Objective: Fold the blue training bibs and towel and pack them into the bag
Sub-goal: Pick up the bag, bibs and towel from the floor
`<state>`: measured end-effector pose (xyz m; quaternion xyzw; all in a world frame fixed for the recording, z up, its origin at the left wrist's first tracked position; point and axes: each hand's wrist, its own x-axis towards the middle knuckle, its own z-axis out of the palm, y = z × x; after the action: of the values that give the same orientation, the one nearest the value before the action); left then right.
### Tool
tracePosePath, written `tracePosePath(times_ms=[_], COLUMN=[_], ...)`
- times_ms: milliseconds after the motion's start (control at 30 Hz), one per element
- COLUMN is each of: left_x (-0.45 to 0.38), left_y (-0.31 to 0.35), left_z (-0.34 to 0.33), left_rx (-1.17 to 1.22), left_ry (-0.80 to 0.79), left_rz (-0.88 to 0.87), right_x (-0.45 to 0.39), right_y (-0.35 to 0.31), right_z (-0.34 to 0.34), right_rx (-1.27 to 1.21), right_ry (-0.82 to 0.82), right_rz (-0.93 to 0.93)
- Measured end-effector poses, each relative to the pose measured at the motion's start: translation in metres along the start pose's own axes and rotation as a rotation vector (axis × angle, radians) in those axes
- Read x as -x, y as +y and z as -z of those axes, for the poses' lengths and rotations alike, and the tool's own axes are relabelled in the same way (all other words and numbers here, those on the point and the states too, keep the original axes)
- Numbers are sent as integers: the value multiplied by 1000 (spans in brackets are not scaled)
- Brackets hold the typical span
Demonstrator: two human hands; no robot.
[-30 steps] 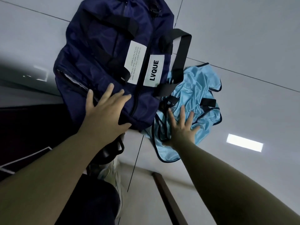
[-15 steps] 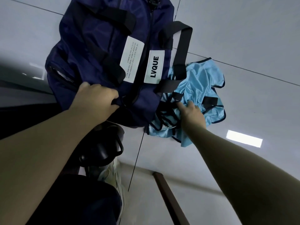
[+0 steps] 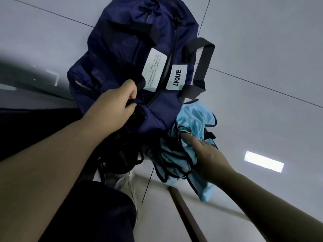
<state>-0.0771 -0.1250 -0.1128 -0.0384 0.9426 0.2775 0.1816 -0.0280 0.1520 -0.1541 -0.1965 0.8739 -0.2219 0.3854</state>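
Our left hand has its grip curled tight on the near end of the navy bag, which lies on the tiled floor. Our right hand pinches a bunch of the light blue bibs, crumpled and just beside the bag's near right corner, partly tucked against it. No towel visible.

Judgement: step in hand is pulling the bibs free so they can be folded. Hold the bag steady with the left, draw the bibs toward us and to the right, watch that their black trim does not snag the bag's black handle strap just above.

Open floor lies to the right and far right, good for spreading the bibs flat. Near side is cramped: dark tangle of straps, our knee, a dark strip at the floor's near edge.
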Motion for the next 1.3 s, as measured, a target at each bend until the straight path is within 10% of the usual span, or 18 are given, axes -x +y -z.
tracePosePath(times_ms=[433,900,1133,1300], left_x=[16,19,-6,-1], left_y=[-27,-15,-5,10], left_z=[10,3,6,21], left_rx=[-120,-1,-396,-382], left_ry=[-243,-234,-469,-287], left_rz=[-109,16,40,-96], right_x=[-11,-35,-31,-11], right_y=[-74,-85,-59,-44], right_z=[-4,-18,-2,13], right_rx=[378,462,389,350], right_ry=[-130,-138,-31,-24], right_rz=[595,703,718,695])
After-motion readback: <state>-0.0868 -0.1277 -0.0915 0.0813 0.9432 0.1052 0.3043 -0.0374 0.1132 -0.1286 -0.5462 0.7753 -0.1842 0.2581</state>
